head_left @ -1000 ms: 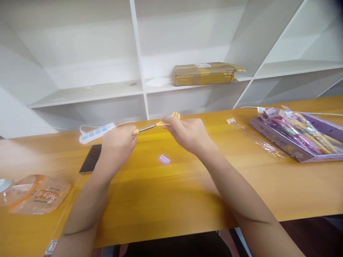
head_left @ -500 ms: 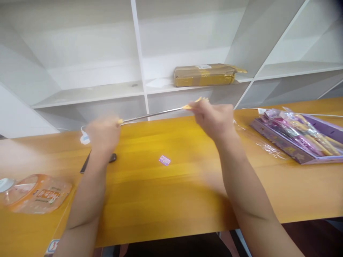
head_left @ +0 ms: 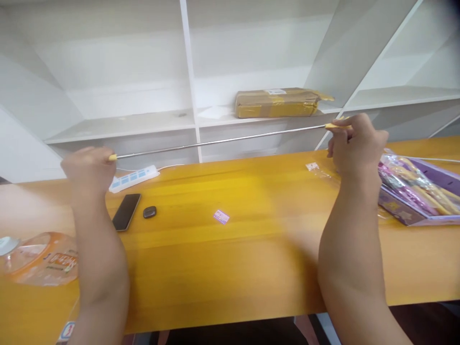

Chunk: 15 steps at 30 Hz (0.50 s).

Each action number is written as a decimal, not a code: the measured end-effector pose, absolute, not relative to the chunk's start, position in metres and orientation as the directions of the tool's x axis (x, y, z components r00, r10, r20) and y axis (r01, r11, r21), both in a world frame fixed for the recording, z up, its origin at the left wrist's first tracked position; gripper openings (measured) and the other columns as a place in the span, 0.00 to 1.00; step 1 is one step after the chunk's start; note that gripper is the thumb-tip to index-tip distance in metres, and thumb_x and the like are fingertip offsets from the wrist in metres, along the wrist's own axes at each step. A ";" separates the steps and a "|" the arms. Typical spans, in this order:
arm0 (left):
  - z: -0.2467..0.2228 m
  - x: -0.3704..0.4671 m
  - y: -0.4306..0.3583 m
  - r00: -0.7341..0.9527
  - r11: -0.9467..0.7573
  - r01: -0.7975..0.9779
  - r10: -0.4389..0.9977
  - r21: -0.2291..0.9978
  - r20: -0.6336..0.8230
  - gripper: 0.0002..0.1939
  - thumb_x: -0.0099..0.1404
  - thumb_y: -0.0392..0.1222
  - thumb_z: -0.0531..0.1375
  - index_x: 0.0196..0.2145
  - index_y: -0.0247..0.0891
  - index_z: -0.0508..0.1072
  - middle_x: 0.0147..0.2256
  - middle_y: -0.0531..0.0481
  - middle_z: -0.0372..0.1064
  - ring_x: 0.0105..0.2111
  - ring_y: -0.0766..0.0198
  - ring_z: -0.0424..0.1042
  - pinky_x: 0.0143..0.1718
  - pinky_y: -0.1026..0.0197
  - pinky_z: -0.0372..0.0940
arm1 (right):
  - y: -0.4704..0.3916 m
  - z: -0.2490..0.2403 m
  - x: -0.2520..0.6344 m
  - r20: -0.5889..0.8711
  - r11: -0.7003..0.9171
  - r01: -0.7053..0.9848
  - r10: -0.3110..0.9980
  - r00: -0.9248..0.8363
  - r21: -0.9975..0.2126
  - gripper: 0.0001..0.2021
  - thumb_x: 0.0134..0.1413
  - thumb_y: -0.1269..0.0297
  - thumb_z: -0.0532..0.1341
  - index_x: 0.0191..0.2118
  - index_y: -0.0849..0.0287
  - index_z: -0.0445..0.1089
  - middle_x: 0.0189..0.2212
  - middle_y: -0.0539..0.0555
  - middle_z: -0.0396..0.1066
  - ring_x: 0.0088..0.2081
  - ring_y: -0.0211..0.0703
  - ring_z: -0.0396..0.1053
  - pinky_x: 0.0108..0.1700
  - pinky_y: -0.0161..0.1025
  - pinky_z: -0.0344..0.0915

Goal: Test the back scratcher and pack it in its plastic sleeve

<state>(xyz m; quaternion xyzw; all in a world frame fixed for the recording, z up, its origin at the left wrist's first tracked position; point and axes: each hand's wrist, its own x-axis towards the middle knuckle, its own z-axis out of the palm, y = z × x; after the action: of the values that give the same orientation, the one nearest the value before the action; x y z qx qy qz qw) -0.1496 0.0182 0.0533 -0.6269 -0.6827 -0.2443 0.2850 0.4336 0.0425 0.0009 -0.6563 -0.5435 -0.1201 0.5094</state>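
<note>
The metal rod (head_left: 221, 140) is suspended between the left hand (head_left: 89, 165) and the right hand (head_left: 359, 143), in front of the shelf unit (head_left: 125, 125). In view, it lies above the far edge of the table (head_left: 223, 268).

Clearance: the main open room lies between the left forearm (head_left: 100, 249) and the right forearm (head_left: 354, 239), where a small card (head_left: 221, 216) rests on the table. Both forearms cross the near table edge. Left of this area, the power strip (head_left: 134, 178) lies near the far edge, with the phone (head_left: 127, 212) and a small black case (head_left: 150, 212) on its near side. To the right, the purple tray (head_left: 406, 211) sits just beside the right forearm.

Orientation: the long axis runs left to right, rising slightly toward the right end. Each end carries a yellow fitting. The left fingers are clenched around the left fitting; the right fingers grip the right fitting.

Visibility: the left fist conceals most of its fitting; the right fingers partly cover theirs, and its shape is hard to make out. The left forearm overlaps the orange pouch (head_left: 46, 258), which the picture border cuts off. The purple tray is cut off at the right border.
</note>
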 end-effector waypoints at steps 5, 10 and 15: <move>0.051 -0.139 0.019 -0.051 0.113 0.993 0.723 -0.044 0.689 0.15 0.61 0.37 0.55 0.21 0.39 0.51 0.24 0.51 0.43 0.30 0.61 0.46 0.32 0.55 0.39 | 0.039 0.009 0.421 0.678 0.180 0.759 0.607 0.415 -0.625 0.08 0.62 0.74 0.63 0.42 0.53 0.71 0.18 0.44 0.65 0.20 0.39 0.67 0.35 0.38 0.63; 0.050 -0.141 0.017 -0.033 0.095 0.994 0.710 -0.049 0.704 0.18 0.63 0.36 0.55 0.21 0.38 0.49 0.25 0.52 0.41 0.29 0.61 0.45 0.31 0.54 0.40 | 0.042 0.014 0.416 0.655 0.191 0.706 0.588 0.474 -0.682 0.10 0.60 0.75 0.63 0.41 0.52 0.67 0.22 0.45 0.68 0.20 0.38 0.67 0.30 0.37 0.63; 0.049 -0.144 0.020 -0.067 0.150 0.987 0.705 -0.056 0.706 0.16 0.63 0.38 0.55 0.22 0.39 0.51 0.25 0.52 0.43 0.29 0.61 0.47 0.31 0.54 0.40 | 0.044 0.010 0.418 0.688 0.221 0.721 0.567 0.452 -0.656 0.10 0.60 0.74 0.62 0.42 0.51 0.64 0.22 0.45 0.68 0.20 0.39 0.67 0.29 0.37 0.63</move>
<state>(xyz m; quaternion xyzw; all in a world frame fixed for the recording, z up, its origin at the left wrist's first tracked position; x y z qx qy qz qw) -0.1437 0.0195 0.0495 -0.6101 -0.6934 -0.2296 0.3069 0.4176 0.0442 0.0101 -0.6207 -0.5192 -0.0660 0.5839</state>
